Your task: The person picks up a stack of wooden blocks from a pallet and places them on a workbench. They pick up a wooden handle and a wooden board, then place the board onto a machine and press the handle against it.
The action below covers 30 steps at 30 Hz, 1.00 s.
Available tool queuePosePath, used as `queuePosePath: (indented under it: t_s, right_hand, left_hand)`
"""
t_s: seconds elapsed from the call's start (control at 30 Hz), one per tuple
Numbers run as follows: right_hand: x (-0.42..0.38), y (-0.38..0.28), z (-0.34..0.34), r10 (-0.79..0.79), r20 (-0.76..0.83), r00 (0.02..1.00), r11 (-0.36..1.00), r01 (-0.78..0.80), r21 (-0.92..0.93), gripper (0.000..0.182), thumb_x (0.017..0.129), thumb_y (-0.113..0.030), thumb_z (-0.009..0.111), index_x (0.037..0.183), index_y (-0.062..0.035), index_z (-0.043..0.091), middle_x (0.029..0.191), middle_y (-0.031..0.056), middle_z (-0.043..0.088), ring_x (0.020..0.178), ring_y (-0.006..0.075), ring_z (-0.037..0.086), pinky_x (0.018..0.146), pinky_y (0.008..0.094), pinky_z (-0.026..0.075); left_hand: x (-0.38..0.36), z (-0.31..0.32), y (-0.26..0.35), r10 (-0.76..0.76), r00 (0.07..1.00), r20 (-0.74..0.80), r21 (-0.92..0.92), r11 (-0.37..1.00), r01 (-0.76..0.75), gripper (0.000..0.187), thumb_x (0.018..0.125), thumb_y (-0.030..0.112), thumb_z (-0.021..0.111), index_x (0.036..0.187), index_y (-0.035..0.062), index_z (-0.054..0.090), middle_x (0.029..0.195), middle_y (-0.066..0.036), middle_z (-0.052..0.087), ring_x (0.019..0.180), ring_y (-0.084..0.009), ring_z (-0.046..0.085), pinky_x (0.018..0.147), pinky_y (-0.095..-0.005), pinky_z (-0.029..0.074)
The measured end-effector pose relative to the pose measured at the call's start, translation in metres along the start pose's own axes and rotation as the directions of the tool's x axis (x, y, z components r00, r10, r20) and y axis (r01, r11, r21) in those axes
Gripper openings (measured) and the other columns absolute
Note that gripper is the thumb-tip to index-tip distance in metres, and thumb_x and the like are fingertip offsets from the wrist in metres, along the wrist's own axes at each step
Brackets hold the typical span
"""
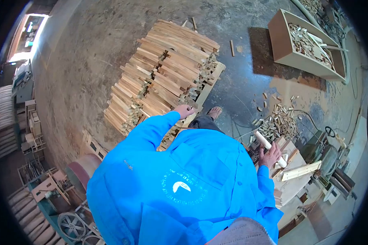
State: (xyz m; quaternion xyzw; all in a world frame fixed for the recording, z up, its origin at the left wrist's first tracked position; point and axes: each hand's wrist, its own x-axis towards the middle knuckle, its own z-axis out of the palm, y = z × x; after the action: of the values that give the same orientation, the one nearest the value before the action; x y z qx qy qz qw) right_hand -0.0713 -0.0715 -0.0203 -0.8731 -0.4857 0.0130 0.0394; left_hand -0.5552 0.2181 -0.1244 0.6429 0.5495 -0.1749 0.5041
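Note:
At the near edge of a large stack of wooden strips [171, 69] is my left hand [184, 111], its fingers curled. Whether it grips a strip there is hidden from me. My right hand [270, 156], out to the right over the work table, is wrapped round a pale wooden piece [262, 139] whose two ends stick out past the fingers. Under and beside that hand lie wooden boards on the table [296, 188]. A pale notched strip [301, 170] rests across the table.
A wooden pallet [210, 83] carries the stack. Many offcuts [280, 123] are heaped on the floor beyond the table. A large wooden box [279, 38] of scraps stands at the far right. Close to the table is a green machine with a handwheel [330, 131]. One loose stick [232, 48] lies on the floor.

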Motion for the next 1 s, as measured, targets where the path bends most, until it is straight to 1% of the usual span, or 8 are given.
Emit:
queuePosePath:
  t_s: [0.2,0.3,0.43,0.63,0.77,0.9,0.93,1.0]
  right_hand:
    - [0.002,-0.005,-0.007,0.033,0.033,0.999,0.998,-0.031,-0.049,0.073,0.087,-0.049,0.08,0.146,-0.0148,0.056,0.148,0.0126,0.055,0.143,0.0352,0.045,0.124,0.0541,0.027]
    - [0.001,-0.004,-0.004,0.045,0.014,0.999,0.998,-0.044,-0.045,0.072,0.087,-0.051,0.079,0.146,-0.0166,0.057,0.147,0.0115,0.056,0.142,0.0344,0.047,0.124,0.0534,0.027]
    - [0.002,-0.005,-0.003,0.075,-0.01,0.997,0.997,-0.075,-0.015,0.072,0.084,-0.049,0.081,0.145,-0.0186,0.058,0.146,0.0107,0.057,0.142,0.0334,0.048,0.125,0.0533,0.026]
    - [0.002,-0.006,-0.007,0.108,0.014,0.994,0.994,-0.108,0.022,0.077,0.074,-0.041,0.085,0.143,-0.0186,0.059,0.143,0.0108,0.058,0.14,0.0336,0.048,0.126,0.0536,0.025]
    - [0.001,-0.004,-0.006,0.087,-0.055,0.995,0.99,-0.08,0.114,0.07,0.075,-0.041,0.086,0.137,-0.0155,0.065,0.139,0.0131,0.061,0.136,0.0348,0.051,0.124,0.0536,0.029]
    - [0.002,-0.009,-0.032,0.119,0.002,0.993,0.983,-0.118,0.143,0.078,0.08,-0.058,0.083,0.139,-0.0123,0.065,0.139,0.018,0.061,0.135,0.0391,0.052,0.12,0.0556,0.035]
    - [-0.002,-0.005,-0.034,0.095,-0.06,0.994,0.97,-0.079,0.231,0.08,0.081,-0.061,0.081,0.141,-0.0115,0.063,0.143,0.0201,0.058,0.138,0.0395,0.049,0.12,0.0569,0.035]
    - [-0.014,-0.002,-0.045,0.082,-0.208,0.975,0.947,-0.011,0.321,0.082,0.083,-0.062,0.08,0.143,-0.0094,0.061,0.144,0.0199,0.058,0.138,0.0416,0.051,0.119,0.058,0.037]
  left_hand:
    - [0.018,-0.005,0.016,-0.017,0.998,0.063,-0.059,0.998,0.02,0.056,0.096,0.057,0.068,0.118,0.0067,0.076,0.111,-0.017,0.078,0.104,-0.0312,0.073,0.091,-0.0434,0.056]
    - [0.034,-0.016,0.037,0.175,0.985,0.0,0.042,0.984,-0.175,0.055,0.096,0.055,0.068,0.117,0.005,0.076,0.1,-0.014,0.077,0.093,-0.0294,0.073,0.085,-0.0418,0.057]
    - [0.049,-0.043,0.096,0.203,0.977,0.066,0.091,0.974,-0.209,0.052,0.097,0.053,0.069,0.118,0.0054,0.075,0.103,-0.015,0.078,0.096,-0.0296,0.073,0.087,-0.0415,0.057]
    - [0.07,-0.041,0.173,0.375,0.927,-0.005,0.157,0.916,-0.37,0.053,0.098,0.049,0.069,0.125,0.0032,0.073,0.114,-0.017,0.077,0.107,-0.0301,0.074,0.095,-0.042,0.057]
    - [0.057,-0.012,0.226,0.514,0.856,0.061,0.178,0.838,-0.516,0.061,0.097,0.052,0.07,0.131,0.0009,0.069,0.119,-0.019,0.076,0.114,-0.0321,0.072,0.098,-0.0425,0.056]
    - [0.034,0.044,0.302,0.694,0.669,0.265,0.193,0.642,-0.742,0.066,0.095,0.052,0.073,0.137,0.0019,0.066,0.136,-0.022,0.068,0.121,-0.034,0.069,0.101,-0.0439,0.056]
    - [0.032,0.057,0.319,0.743,0.6,0.298,0.225,0.556,-0.8,0.066,0.094,0.05,0.075,0.138,0.0028,0.065,0.139,-0.021,0.065,0.121,-0.0342,0.068,0.102,-0.0442,0.055]
    - [0.003,0.075,0.36,0.68,0.625,0.384,0.175,0.61,-0.773,0.067,0.092,0.044,0.079,0.143,0.0047,0.061,0.141,-0.019,0.061,0.121,-0.0347,0.067,0.102,-0.0444,0.056]
